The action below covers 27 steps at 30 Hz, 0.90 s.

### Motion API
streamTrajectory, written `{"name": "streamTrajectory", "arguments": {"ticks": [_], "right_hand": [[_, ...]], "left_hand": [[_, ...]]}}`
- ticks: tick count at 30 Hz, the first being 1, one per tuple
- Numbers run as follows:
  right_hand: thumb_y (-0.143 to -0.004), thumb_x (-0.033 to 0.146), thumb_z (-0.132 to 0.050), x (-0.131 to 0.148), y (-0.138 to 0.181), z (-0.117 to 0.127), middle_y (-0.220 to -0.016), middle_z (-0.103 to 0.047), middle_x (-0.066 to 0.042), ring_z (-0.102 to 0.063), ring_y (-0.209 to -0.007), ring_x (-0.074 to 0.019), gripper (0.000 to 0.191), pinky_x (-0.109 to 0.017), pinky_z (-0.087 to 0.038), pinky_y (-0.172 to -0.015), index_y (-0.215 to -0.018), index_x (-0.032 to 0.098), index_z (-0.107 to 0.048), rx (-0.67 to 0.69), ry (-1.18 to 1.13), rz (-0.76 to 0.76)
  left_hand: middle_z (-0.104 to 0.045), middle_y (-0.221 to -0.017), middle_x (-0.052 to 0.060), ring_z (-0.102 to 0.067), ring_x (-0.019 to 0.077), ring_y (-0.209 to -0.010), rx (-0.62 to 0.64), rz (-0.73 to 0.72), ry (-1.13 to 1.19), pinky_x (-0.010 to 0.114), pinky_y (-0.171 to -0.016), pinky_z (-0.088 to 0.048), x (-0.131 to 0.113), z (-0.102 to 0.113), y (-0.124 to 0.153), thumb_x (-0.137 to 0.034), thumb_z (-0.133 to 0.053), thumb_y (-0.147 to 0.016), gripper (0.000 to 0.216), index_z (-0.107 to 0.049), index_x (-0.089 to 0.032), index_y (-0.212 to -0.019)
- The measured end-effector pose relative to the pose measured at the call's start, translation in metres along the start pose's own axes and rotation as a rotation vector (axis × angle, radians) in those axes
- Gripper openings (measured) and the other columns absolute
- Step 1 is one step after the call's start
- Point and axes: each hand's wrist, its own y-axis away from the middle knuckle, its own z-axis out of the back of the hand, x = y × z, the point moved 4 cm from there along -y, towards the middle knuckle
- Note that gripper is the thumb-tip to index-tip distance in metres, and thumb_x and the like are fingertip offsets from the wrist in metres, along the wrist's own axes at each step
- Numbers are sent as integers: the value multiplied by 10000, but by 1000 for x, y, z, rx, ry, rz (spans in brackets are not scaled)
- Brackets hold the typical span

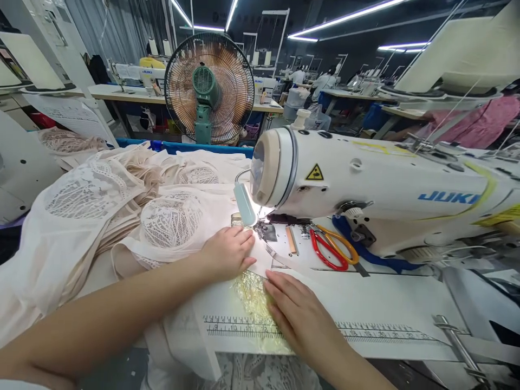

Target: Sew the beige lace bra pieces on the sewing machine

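Note:
My left hand lies palm down on pale fabric beside the sewing machine's presser foot. Its fingers are stretched out, the thumb apart. Closer to me, my right hand has its fingers together at the fabric's near edge; its thumb is hidden. A narrow pale strip curves from the foot area toward the right. Under the work, crinkled yellowish clear film covers part of the machine bed. A light blue guard hangs by the lit needle area, hiding part of it.
Red-handled scissors and an orange-handled pair lie beneath the machine arm. Stacked lace-cup garments fill the left side. A printed ruler runs along the front edge. Behind stands a large fan.

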Motion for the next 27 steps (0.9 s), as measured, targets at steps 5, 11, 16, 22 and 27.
{"name": "streamTrajectory", "arguments": {"ticks": [5, 11, 16, 22, 27], "right_hand": [[-921, 206, -430, 1, -2, -1, -1229, -618, -134, -561, -1160, -254, 310, -412, -539, -914, -1188, 150, -577, -17, 29, 29], [-917, 185, -425, 5, -7, -4, -1255, -601, -153, -538, -1191, -257, 321, -419, -524, -928, -1202, 127, -561, -14, 61, 45], [-897, 191, -425, 7, -21, -10, -1248, -599, -181, -547, -1173, -285, 340, -454, -510, -931, -1182, 82, -573, 7, 93, 24], [-846, 188, -459, 11, -38, -16, -1249, -592, -197, -548, -1160, -306, 402, -486, -494, -945, -1211, 51, -558, 37, 32, -57], [-875, 183, -434, 11, -33, -10, -1273, -580, -178, -518, -1196, -290, 363, -494, -453, -993, -1189, 70, -577, 26, -76, -63]], "left_hand": [[-515, -1346, 132, -442, 321, -1244, -2, -23, -6, 458, -992, -390, 2, 0, -1, -406, -428, -925, 480, -521, -97, -1280], [-501, -1361, 125, -461, 314, -1216, 31, -31, -34, 437, -958, -403, 7, 1, -6, -397, -424, -923, 471, -518, -96, -1273], [-549, -1294, 159, -523, 314, -1113, -25, -91, -133, 442, -875, -435, 2, 9, -10, -294, -423, -919, 366, -587, -75, -1162], [-581, -1246, 162, -601, 214, -833, 22, -203, -138, 325, -648, -500, -21, 8, 10, -51, -414, -825, 356, -585, -71, -1137], [-575, -1283, 85, -567, 209, -848, 14, -206, -84, 338, -711, -529, -10, 12, 15, -45, -452, -789, 417, -555, -106, -1188]]}}
